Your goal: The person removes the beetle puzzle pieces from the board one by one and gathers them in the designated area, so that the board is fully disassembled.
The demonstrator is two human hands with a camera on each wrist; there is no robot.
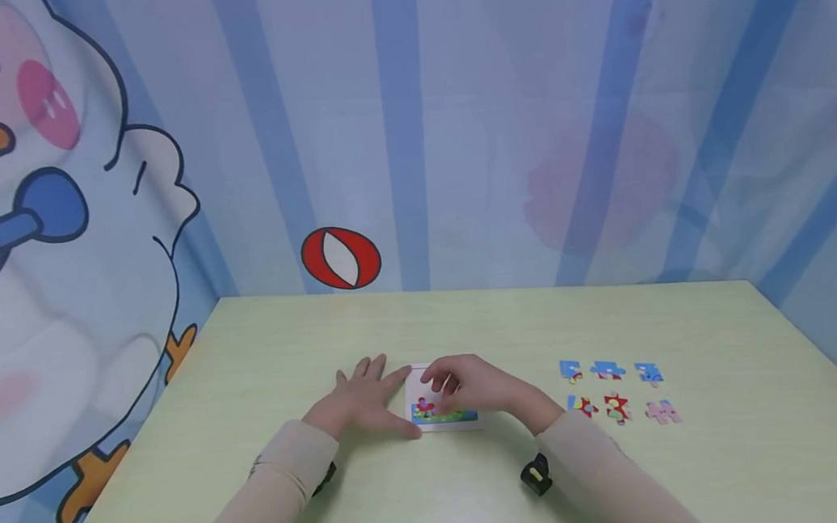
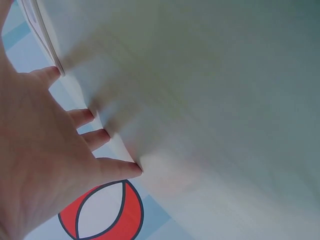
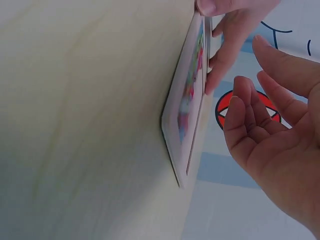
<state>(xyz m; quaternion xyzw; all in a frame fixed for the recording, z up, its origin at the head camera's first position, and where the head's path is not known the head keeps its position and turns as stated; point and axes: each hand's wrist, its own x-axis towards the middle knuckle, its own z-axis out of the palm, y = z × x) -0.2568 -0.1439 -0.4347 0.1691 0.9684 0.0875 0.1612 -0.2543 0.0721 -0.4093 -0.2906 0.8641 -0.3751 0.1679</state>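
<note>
A small white-bordered puzzle board (image 1: 448,429) lies flat on the table, with a red, green and blue picture along its near part. My left hand (image 1: 359,403) is spread out beside it, thumb and forefinger touching its left edge. In the left wrist view, the fingertips of the left hand (image 2: 55,135) rest on the tabletop, one against the board's edge. Over the board's right half hovers my right hand (image 1: 474,383), its fingers loosely bent. The right wrist view shows nothing between the fingers of the right hand (image 3: 275,125), which are apart from the board (image 3: 170,117).
Right of the board, several loose jigsaw pieces lie in two rows, among them a blue piece (image 1: 607,370), a red one (image 1: 617,408) and a pink one (image 1: 663,412). Behind the pale table (image 1: 306,326) hangs a striped cloth backdrop (image 1: 470,169) with cartoon prints.
</note>
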